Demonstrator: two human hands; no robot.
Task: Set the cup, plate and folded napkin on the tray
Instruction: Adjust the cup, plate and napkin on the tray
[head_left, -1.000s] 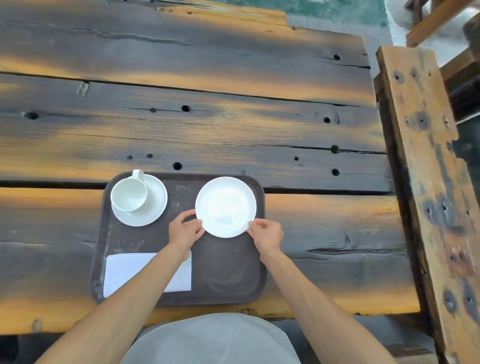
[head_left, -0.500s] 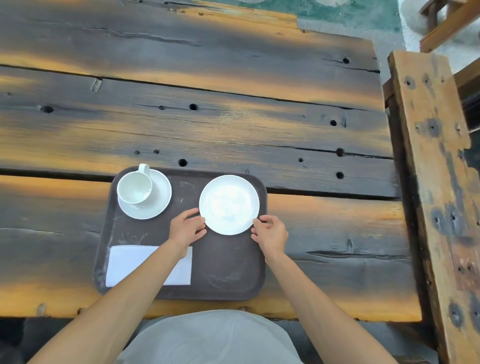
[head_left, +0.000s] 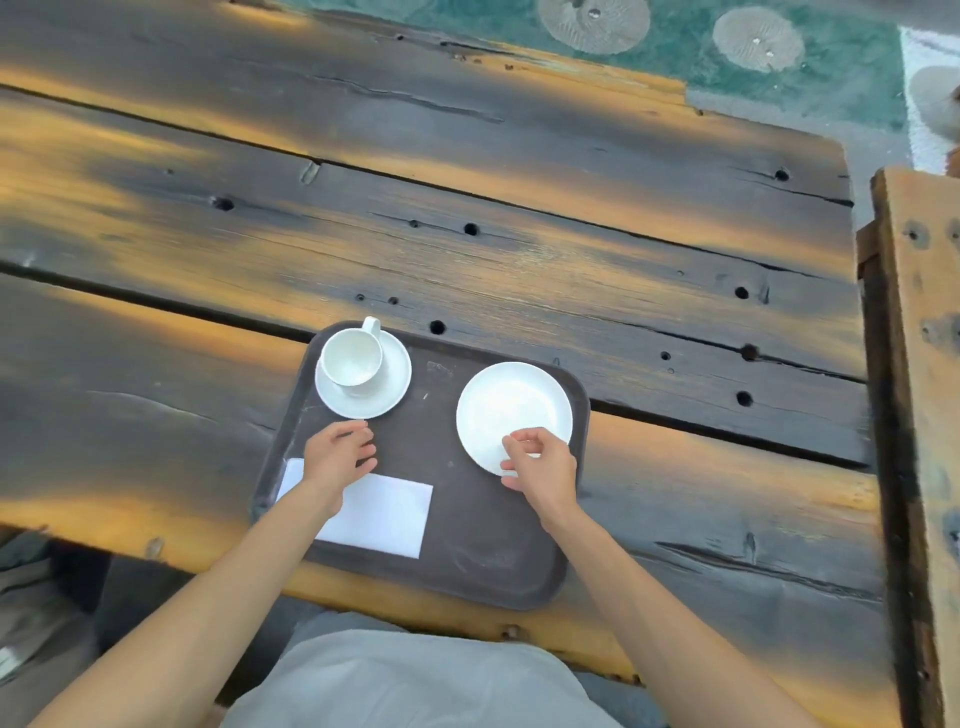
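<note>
A dark brown tray (head_left: 467, 551) lies at the near edge of the wooden table. On its far left corner a white cup (head_left: 352, 358) stands upright on a saucer (head_left: 387, 397). A white plate (head_left: 511, 405) rests flat on the tray's far right. A folded white napkin (head_left: 387, 512) lies at the near left. My left hand (head_left: 337, 454) hovers over the tray between saucer and napkin, fingers apart, holding nothing. My right hand (head_left: 540, 465) covers the plate's near edge with loosely curled fingers; whether it grips the rim I cannot tell.
The table (head_left: 467, 218) is made of dark weathered planks with holes and gaps. A wooden bench or beam (head_left: 919, 415) runs along the right side. Green patterned floor (head_left: 727, 62) shows beyond the far edge. My pale clothing fills the bottom of the view.
My left hand has left the plate's left edge and moved left toward the saucer. My right hand slid over the plate's near rim. The view has tilted and shifted.
</note>
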